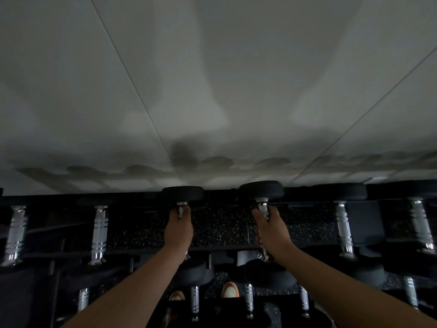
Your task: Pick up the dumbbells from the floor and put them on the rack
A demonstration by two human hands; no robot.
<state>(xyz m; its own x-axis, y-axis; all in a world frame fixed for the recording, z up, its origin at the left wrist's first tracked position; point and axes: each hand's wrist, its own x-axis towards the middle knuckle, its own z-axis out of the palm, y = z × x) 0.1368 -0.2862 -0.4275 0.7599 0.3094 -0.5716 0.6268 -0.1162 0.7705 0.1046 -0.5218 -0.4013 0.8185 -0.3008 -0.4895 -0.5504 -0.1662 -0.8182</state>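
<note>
Hands, left [178,229] and right [272,230], each clench a dumbbell [183,194] [260,190] on the rack [222,247], open slot between; near ends dark.

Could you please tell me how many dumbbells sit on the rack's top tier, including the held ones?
6: two at left, one in each hand, two at right. More may sit beyond the frame.

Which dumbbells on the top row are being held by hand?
The two middle ones: the left hand grips one dumbbell, the right hand the next dumbbell. The outer dumbbells lie on the rack untouched.
</note>
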